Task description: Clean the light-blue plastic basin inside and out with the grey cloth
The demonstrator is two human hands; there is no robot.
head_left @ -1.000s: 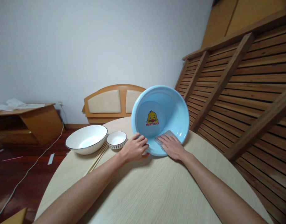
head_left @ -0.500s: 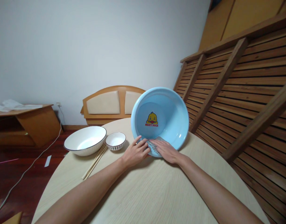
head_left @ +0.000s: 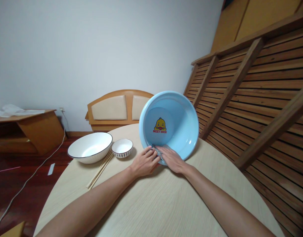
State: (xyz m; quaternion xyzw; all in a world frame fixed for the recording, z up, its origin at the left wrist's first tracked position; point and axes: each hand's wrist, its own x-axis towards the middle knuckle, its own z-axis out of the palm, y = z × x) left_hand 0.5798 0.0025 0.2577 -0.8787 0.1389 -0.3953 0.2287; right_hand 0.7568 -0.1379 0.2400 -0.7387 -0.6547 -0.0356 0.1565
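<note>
Left hand (head_left: 144, 162): fingers bent over the lower left rim of a round, light-blue, glossy basin (head_left: 182, 130), closed on that edge. Right hand (head_left: 173, 159): nearly flat, fingers extended across a small grey cloth (head_left: 159, 153) against the inner wall just above the lower rim — whether it grips the cloth or only presses it cannot be told. The two hands lie close together, the cloth showing between them. The basin stands tilted on its side on a round, pale wood-grain worktop (head_left: 163, 204), its mouth towards the viewer; a yellow duck print (head_left: 160, 124) marks its base. Left of the left hand sits a small white bowl (head_left: 122, 149) with dark leaf-like marks; beyond it, a large white dark-rimmed bowl (head_left: 89, 149), with a bundle of pale wooden chopsticks (head_left: 100, 171) between and in front. Background: a wooden headboard (head_left: 109, 108) with cream panels — and, at right, a leaning brown slatted wooden frame (head_left: 272, 72).
</note>
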